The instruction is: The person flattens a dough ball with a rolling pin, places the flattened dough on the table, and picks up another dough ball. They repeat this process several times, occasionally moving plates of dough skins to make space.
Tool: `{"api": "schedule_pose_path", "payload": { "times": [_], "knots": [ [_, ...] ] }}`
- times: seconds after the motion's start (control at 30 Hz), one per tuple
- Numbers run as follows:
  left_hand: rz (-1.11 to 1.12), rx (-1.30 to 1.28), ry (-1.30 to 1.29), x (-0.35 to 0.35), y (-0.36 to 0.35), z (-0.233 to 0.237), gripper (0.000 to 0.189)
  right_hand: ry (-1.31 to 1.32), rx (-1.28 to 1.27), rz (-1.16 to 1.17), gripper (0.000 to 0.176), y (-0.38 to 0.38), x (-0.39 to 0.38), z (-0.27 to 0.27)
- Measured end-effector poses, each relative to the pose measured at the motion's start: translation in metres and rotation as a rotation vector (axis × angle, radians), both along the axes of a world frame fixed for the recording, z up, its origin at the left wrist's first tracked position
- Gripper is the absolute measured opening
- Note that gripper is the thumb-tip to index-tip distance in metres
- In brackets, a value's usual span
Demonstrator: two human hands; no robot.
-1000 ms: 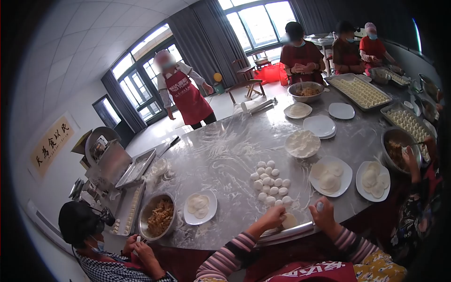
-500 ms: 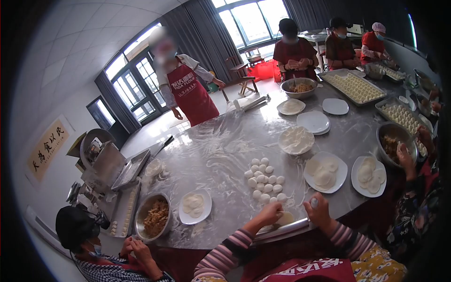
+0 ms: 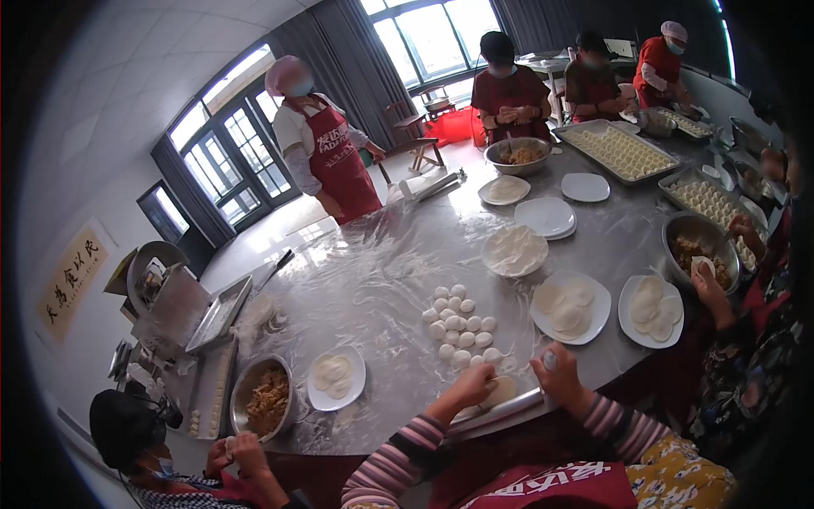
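Observation:
At the table's near edge, my left hand (image 3: 471,387) is closed on the rim of a flat round dough wrapper (image 3: 504,390). My right hand (image 3: 561,378) is wrapped round a rolling pin (image 3: 550,360), whose pale end pokes out of the fist. Most of the pin is hidden by my fingers. Just beyond my hands lies a cluster of small white dough balls (image 3: 462,326). A square plate of rolled wrappers (image 3: 585,332) stands ahead of my right hand.
Another wrapper plate (image 3: 651,312) is further right, near a filling bowl (image 3: 700,246) where a co-worker's hand works. A flour plate (image 3: 515,251) lies beyond the dough balls. On the left are a wrapper plate (image 3: 337,378), a filling bowl (image 3: 263,397) and another person's hands (image 3: 237,454).
The whole view has shifted slightly. The standing person across the table has turned their body and head. My hands remain at the near edge, the left still on the wrapper, the right still on the rolling pin.

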State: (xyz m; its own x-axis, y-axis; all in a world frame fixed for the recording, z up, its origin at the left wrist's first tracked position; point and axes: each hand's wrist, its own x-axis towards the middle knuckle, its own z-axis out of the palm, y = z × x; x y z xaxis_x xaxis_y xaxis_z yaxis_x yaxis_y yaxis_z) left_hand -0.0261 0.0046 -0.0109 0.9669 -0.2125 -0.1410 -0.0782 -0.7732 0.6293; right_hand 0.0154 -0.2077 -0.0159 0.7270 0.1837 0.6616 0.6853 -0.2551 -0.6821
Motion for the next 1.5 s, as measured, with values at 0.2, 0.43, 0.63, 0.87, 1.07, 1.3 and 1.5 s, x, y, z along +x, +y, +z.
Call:
{"api": "schedule_pose_path", "payload": {
  "times": [0.2, 0.43, 0.63, 0.87, 1.07, 1.3, 1.5],
  "knots": [
    [0.035, -0.049, -0.053, -0.005, 0.000, -0.007, 0.016, -0.078, -0.017, -0.061, 0.033, 0.019, 0.024, -0.017],
    [0.069, -0.025, 0.019, 0.006, -0.005, -0.003, 0.018, 0.026, -0.008, 0.034, 0.025, 0.018, 0.021, -0.001],
    [0.147, -0.236, 0.192, -0.008, 0.006, 0.008, 0.017, 0.057, 0.016, 0.025, 0.025, -0.007, -0.011, 0.010],
    [0.189, -0.060, -0.001, 0.009, -0.001, -0.004, 0.019, 0.025, 0.045, 0.044, 0.025, 0.058, 0.054, 0.001],
    [0.124, -0.118, 0.059, -0.002, 0.008, -0.006, 0.016, -0.010, 0.005, -0.015, 0.024, 0.002, -0.007, 0.008],
    [0.129, -0.162, -0.007, -0.014, 0.008, -0.001, 0.015, 0.014, 0.030, -0.019, 0.024, 0.039, 0.029, 0.001],
    [0.155, -0.100, 0.078, -0.014, 0.004, 0.009, 0.012, -0.090, 0.049, -0.012, 0.028, 0.029, 0.027, 0.000]
  ]
}}
